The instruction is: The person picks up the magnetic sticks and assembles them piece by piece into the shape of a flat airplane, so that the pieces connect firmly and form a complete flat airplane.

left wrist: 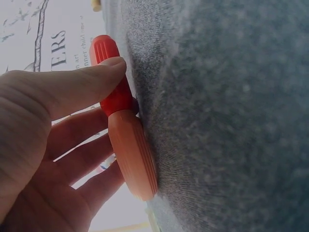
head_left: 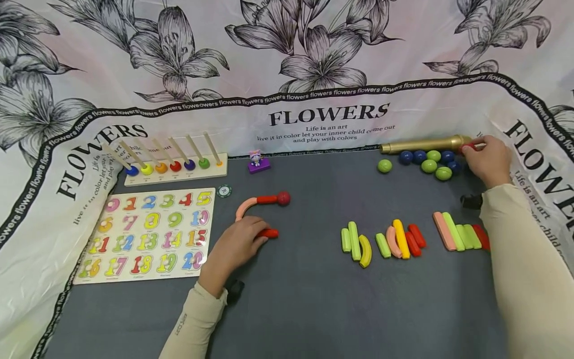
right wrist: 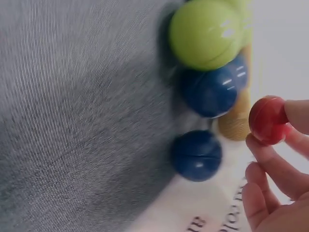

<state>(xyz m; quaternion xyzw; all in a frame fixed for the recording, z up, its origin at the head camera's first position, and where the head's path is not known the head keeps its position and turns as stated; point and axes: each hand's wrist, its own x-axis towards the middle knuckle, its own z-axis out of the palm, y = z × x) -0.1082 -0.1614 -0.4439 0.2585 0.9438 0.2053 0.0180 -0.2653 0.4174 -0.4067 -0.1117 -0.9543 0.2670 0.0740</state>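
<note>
Pinched under the thumb of my left hand [head_left: 237, 244] is a red stick [left wrist: 110, 67] on the grey cloth. A salmon-coloured stick [left wrist: 133, 154] meets its end in the left wrist view. Just beyond the hand, a curved salmon stick [head_left: 244, 206], a second red stick [head_left: 266, 199] and a red ball [head_left: 283, 198] lie joined in a row. My right hand [head_left: 491, 162], at the back right, holds a small red ball [right wrist: 268, 120] between thumb and fingers. Beside it sit several dark blue balls [right wrist: 197, 155] and green balls [right wrist: 205, 34].
A gold tube [head_left: 421, 144] lies behind the balls. Several coloured sticks [head_left: 399, 239] lie in groups at centre right. On the left are a number board [head_left: 148, 234] and a peg stand [head_left: 179, 172], with a poker chip [head_left: 223, 191] and purple figurine [head_left: 258, 163] nearby.
</note>
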